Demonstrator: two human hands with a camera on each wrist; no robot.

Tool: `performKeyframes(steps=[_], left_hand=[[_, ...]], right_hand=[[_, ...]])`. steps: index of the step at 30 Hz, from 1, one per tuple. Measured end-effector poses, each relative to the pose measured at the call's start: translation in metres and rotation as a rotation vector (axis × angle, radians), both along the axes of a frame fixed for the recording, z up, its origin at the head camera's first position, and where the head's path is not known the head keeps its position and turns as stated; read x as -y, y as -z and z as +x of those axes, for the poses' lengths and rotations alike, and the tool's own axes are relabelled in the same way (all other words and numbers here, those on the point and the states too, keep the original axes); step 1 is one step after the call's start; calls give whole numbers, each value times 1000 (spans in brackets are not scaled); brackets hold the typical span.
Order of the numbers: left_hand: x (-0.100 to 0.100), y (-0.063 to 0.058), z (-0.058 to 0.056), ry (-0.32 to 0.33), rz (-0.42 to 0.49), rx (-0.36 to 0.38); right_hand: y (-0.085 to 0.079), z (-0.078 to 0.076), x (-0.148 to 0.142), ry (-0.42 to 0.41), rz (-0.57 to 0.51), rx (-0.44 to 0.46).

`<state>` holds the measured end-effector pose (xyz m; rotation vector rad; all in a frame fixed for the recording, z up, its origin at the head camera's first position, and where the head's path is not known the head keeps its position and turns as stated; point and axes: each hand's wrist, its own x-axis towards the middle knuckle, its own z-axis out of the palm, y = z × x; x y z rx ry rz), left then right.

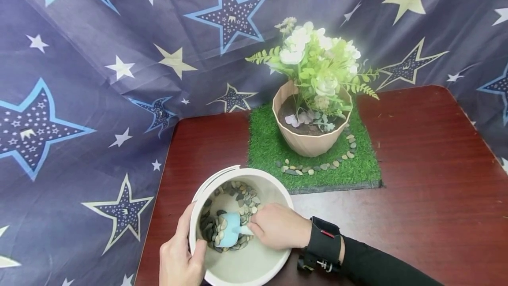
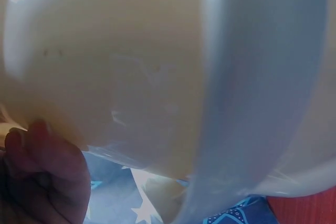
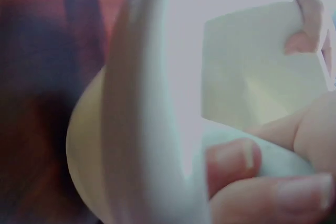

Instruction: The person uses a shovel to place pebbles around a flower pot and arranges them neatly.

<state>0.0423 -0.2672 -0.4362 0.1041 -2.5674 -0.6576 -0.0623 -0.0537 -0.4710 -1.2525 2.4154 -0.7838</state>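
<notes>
A cream-white bucket stands at the table's near side, tilted toward the head camera. Inside it, grey and tan pebbles lie along the wall and bottom. My right hand reaches in over the rim and grips the pale handle of a light blue toy shovel; some pebbles rest on its blade. At the left, my left hand holds the bucket by its rim, thumb inside. The bucket's outer wall fills most of the left wrist view. The handle shows between fingers in the right wrist view.
Behind the bucket, a pot of white flowers and ferns stands on a green turf mat. A curved row of pebbles lies before it. The reddish-brown table extends right; a star-patterned cloth hangs behind.
</notes>
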Motion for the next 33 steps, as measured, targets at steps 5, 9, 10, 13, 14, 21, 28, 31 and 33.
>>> performKeyframes(steps=[5,9,10,13,14,21,28,31,33], left_hand=[[2,0,0,-12,-1,-3],[4,1,0,-22,-2,-5],[5,1,0,-25,-2,-3],[7,2,1,-37,-1,3],[8,2,1,-42,-1,5],[12,2,2,-69,6,23],[11,1,2,-79,7,32],[11,1,2,-87,6,40],[11,1,2,-92,7,43]], right_hand=[[-2,4,-3,-6,-95,30],[-8,7,-12,4,-148,76],[-9,7,-15,12,-158,88],[-11,5,-24,45,-184,113],[-12,4,-27,59,-188,112],[-18,4,-40,115,-177,-12],[-25,6,-46,148,-194,-26],[-26,5,-49,167,-201,-19],[-26,5,-50,174,-199,-24]])
